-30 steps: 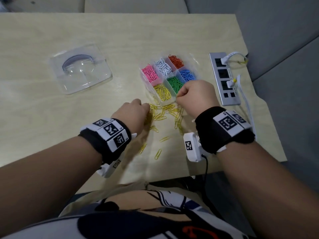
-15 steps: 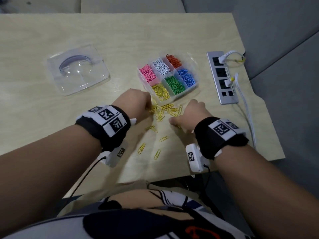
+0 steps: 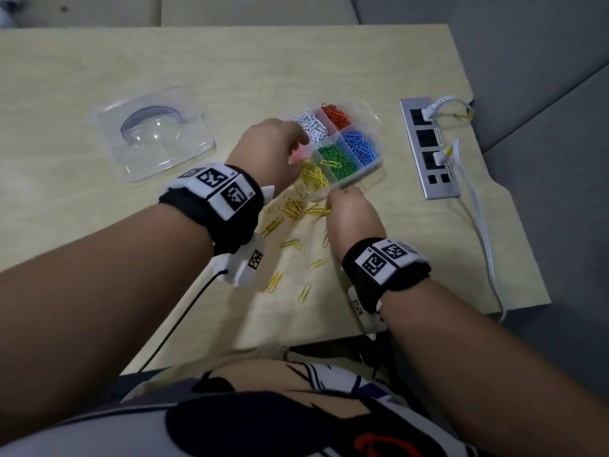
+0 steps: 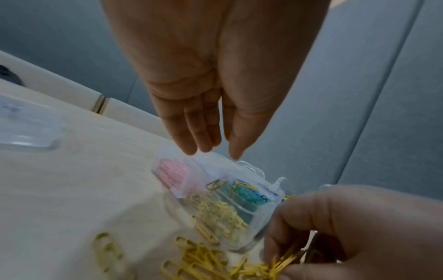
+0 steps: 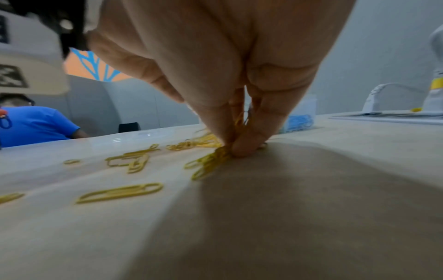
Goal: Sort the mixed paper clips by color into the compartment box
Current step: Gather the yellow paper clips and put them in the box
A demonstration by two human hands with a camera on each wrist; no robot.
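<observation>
A bunch of yellow paper clips [image 5: 210, 161] is pinched on the table [image 3: 99, 77] by the right hand [image 3: 354, 216]. The left hand [image 3: 267, 153] is held with straight, empty fingers over the compartment box [image 3: 372, 122], which stands just beyond the loose clips.

box: clear plastic six-compartment box [image 3: 374, 166], lid off, flat on the table, turned at an angle
far row: white paper clips [image 3: 311, 125], orange paper clips [image 3: 336, 115]; pink paper clips [image 3: 300, 154] mostly hidden
near row: sorted yellow paper clips [image 3: 313, 176], green paper clips [image 3: 337, 159], blue paper clips [image 3: 359, 145]
stray: one yellow clip [image 3: 330, 163] lying on the green pile
loose: scattered yellow paper clips [image 3: 291, 207] on the table just in front of the box, dense by its near wall, thinning to singles toward the table's front edge
pinched: a bunch of yellow clips [image 5: 210, 161] at the table surface, by the box's near corner
</observation>
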